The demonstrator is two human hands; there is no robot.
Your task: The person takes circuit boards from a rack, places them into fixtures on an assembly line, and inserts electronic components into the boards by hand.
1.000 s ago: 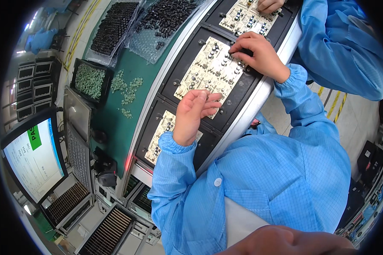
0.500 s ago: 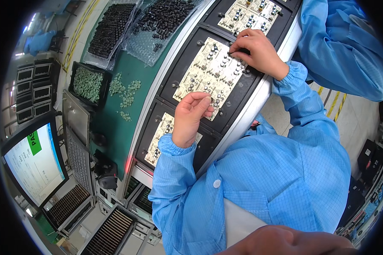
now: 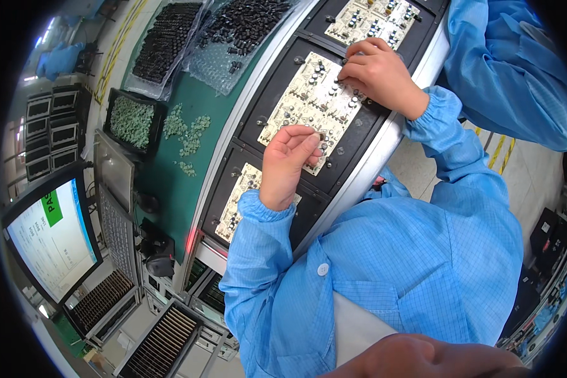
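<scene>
My left hand (image 3: pixel 288 165) is closed in a pinch over the near end of a cream circuit board panel (image 3: pixel 305 104). At its fingertips shows the edge of a small roundish disc-shaped part (image 3: pixel 322 136). Towards the panel's far right edge, my right hand (image 3: pixel 379 74) has its fingers curled together and pointing down at the board. Whatever those fingers hold is hidden beneath them. Small black cylindrical components and other parts stand on the panel, which lies in a black carrier tray (image 3: pixel 268 101).
Further panels (image 3: pixel 239 205) lie in carriers before and beyond this one. Left of the rail, a green bench (image 3: pixel 164 176) holds bags of black components (image 3: pixel 246 28), a bin of pale green discs (image 3: pixel 131 123) and a monitor (image 3: pixel 53 233). A co-worker's blue sleeve (image 3: pixel 510 69) is at upper right.
My left hand has moved slightly up along the panel, and the disc at its fingertips shows more. My right hand's fingers have shifted slightly over the board, hiding the dark tip seen before.
</scene>
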